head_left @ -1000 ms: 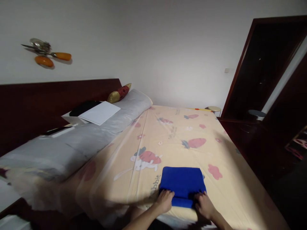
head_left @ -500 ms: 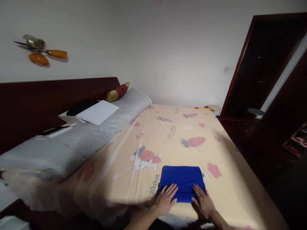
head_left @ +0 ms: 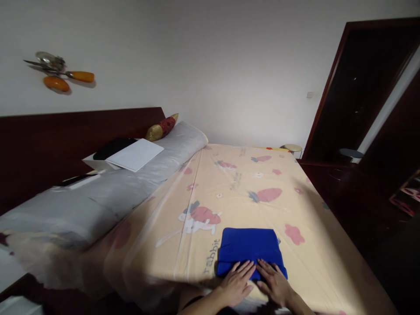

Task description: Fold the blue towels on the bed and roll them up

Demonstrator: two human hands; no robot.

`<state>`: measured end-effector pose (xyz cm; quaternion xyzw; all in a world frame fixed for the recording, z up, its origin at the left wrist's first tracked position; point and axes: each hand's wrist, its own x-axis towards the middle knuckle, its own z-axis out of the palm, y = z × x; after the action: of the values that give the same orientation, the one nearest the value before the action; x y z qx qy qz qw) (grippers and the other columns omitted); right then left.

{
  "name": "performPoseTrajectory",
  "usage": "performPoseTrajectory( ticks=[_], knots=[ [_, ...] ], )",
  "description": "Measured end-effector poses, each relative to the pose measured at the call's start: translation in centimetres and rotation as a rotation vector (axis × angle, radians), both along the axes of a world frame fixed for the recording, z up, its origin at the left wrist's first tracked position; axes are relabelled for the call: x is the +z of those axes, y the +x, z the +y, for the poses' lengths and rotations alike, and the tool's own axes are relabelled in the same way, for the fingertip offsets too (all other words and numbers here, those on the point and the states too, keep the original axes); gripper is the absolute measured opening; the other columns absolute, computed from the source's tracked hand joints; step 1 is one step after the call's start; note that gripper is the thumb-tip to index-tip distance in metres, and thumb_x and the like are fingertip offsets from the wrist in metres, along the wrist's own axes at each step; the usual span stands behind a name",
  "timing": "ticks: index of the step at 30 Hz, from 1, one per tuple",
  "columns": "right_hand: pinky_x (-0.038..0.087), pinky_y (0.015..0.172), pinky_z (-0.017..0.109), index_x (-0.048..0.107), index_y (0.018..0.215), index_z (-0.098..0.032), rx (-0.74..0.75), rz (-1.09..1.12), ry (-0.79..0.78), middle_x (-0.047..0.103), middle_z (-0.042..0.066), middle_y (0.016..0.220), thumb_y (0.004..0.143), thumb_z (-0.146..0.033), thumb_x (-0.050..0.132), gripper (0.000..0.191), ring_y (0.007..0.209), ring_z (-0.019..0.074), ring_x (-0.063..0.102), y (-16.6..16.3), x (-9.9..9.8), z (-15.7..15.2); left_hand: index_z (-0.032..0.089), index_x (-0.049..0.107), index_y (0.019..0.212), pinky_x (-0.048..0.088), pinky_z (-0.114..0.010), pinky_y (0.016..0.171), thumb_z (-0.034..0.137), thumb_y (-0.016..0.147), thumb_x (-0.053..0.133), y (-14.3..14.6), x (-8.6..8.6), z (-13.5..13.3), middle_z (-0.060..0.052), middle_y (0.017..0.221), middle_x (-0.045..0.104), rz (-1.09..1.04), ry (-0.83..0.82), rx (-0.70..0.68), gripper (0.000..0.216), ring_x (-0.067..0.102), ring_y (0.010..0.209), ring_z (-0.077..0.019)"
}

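Observation:
A folded blue cloth (head_left: 251, 243) lies flat near the front edge of the bed. My left hand (head_left: 238, 282) rests palm down on the cloth's near part, its fingers stretched out. Close beside it, my right hand (head_left: 274, 282) also presses flat on the near part of the cloth, fingers extended. The fingertips of the two hands nearly meet over the middle of the near fold. Beneath the cloth is a cream bed sheet (head_left: 229, 197) printed with carrots, flowers and a rabbit.
A grey pillow roll (head_left: 131, 190) runs along the dark headboard (head_left: 65, 127). On it sit an open white box lid (head_left: 136, 155) and a red and gold cushion (head_left: 164, 127). Beyond the bed's far side stand a pale stool (head_left: 292, 148) and a dark stool (head_left: 351, 153).
My hands have slid inward along the near part of the cloth, from its two sides to its middle. The cloth's near right corner now shows.

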<state>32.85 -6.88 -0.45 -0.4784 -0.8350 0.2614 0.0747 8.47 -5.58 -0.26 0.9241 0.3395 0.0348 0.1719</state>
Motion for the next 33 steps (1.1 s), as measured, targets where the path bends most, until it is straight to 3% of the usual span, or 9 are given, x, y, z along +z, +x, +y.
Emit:
performPoseTrajectory(
  ticks=[2, 5, 10, 15, 18, 21, 26, 30, 33],
  knots=[
    [0.024, 0.116, 0.053, 0.034, 0.146, -0.032, -0.142, -0.062, 0.036, 0.032, 0.005, 0.154, 0.094, -0.062, 0.026, 0.060, 0.143, 0.0250, 0.028, 0.6, -0.6, 0.4, 0.037, 0.010, 0.151, 0.027, -0.047, 0.115, 0.040, 0.095, 0.043, -0.9, -0.2, 0.5, 0.001, 0.158, 0.023, 0.008, 0.007, 0.056, 0.064, 0.027, 0.143, -0.0214],
    [0.025, 0.115, 0.053, 0.038, 0.144, -0.027, -0.342, -0.168, 0.093, 0.035, 0.007, 0.153, 0.093, -0.062, 0.026, 0.063, 0.142, 0.0259, 0.029, 2.1, -1.8, 1.1, 0.034, 0.021, 0.150, 0.028, -0.046, 0.113, 0.039, 0.097, 0.037, -3.6, -0.5, 1.8, -0.001, 0.156, 0.029, 0.043, 0.089, 0.244, 0.055, 0.030, 0.141, -0.0214],
    [0.025, 0.112, 0.058, 0.042, 0.142, -0.027, -0.437, -0.225, 0.148, 0.038, 0.008, 0.152, 0.094, -0.056, 0.032, 0.057, 0.142, 0.0297, 0.029, 3.1, -2.9, 1.6, 0.027, 0.034, 0.146, 0.028, -0.049, 0.112, 0.044, 0.099, 0.032, -6.4, -0.5, 2.8, -0.006, 0.153, 0.037, 0.104, 0.230, 0.414, 0.051, 0.034, 0.139, -0.0240],
    [0.028, 0.109, 0.051, 0.056, 0.128, -0.024, -0.310, -0.152, 0.232, 0.051, 0.011, 0.142, 0.093, -0.035, 0.035, 0.042, 0.132, 0.0288, 0.043, 1.8, -0.4, 1.1, 0.024, 0.044, 0.140, 0.028, -0.047, 0.113, 0.036, 0.099, 0.029, -4.4, 0.1, 1.9, -0.007, 0.150, 0.042, 0.078, 0.218, 0.305, 0.046, 0.038, 0.136, -0.0244],
    [0.033, 0.103, 0.044, 0.062, 0.111, -0.024, -0.153, -0.106, 0.224, 0.061, 0.008, 0.120, 0.083, -0.022, 0.043, 0.033, 0.112, 0.0255, 0.052, 1.0, 1.5, 0.6, 0.023, 0.046, 0.137, 0.025, -0.045, 0.115, 0.032, 0.095, 0.034, -2.8, 0.4, 0.9, -0.008, 0.141, 0.051, 0.068, 0.158, 0.218, 0.045, 0.042, 0.132, -0.0248],
    [0.034, 0.101, 0.045, 0.061, 0.105, -0.023, -0.070, -0.120, 0.145, 0.061, 0.007, 0.112, 0.072, -0.020, 0.048, 0.035, 0.110, 0.0267, 0.051, 0.5, 2.4, 0.1, 0.020, 0.042, 0.140, 0.022, -0.049, 0.116, 0.034, 0.089, 0.043, -1.8, 0.1, 0.1, -0.012, 0.145, 0.046, 0.124, 0.063, 0.172, 0.052, 0.035, 0.137, -0.0296],
    [0.024, 0.109, 0.054, 0.052, 0.129, -0.024, -0.037, -0.152, 0.042, 0.052, 0.011, 0.135, 0.069, -0.024, 0.051, 0.060, 0.129, 0.0337, 0.039, 0.9, 1.7, 0.2, 0.019, 0.036, 0.144, 0.022, -0.061, 0.113, 0.021, 0.075, 0.052, -1.2, -0.9, 0.2, -0.016, 0.149, 0.039, 0.231, -0.016, 0.219, 0.071, 0.030, 0.140, -0.0352],
    [0.026, 0.110, 0.051, 0.053, 0.131, -0.027, -0.094, -0.161, 0.071, 0.054, 0.009, 0.136, 0.074, -0.020, 0.046, 0.058, 0.130, 0.0320, 0.041, 1.2, 0.6, 0.5, 0.019, 0.037, 0.144, 0.023, -0.060, 0.113, 0.011, 0.069, 0.050, -1.7, -1.4, 1.0, -0.015, 0.149, 0.040, 0.245, -0.003, 0.274, 0.076, 0.030, 0.140, -0.0344],
    [0.031, 0.108, 0.047, 0.055, 0.129, -0.026, -0.137, -0.191, 0.112, 0.058, 0.007, 0.132, 0.070, -0.012, 0.044, 0.062, 0.126, 0.0302, 0.045, 1.3, 0.1, 0.8, 0.020, 0.041, 0.142, 0.025, -0.056, 0.114, 0.004, 0.073, 0.041, -2.2, -1.5, 1.6, -0.013, 0.148, 0.042, 0.225, -0.014, 0.349, 0.071, 0.031, 0.140, -0.0303]
  ],
)
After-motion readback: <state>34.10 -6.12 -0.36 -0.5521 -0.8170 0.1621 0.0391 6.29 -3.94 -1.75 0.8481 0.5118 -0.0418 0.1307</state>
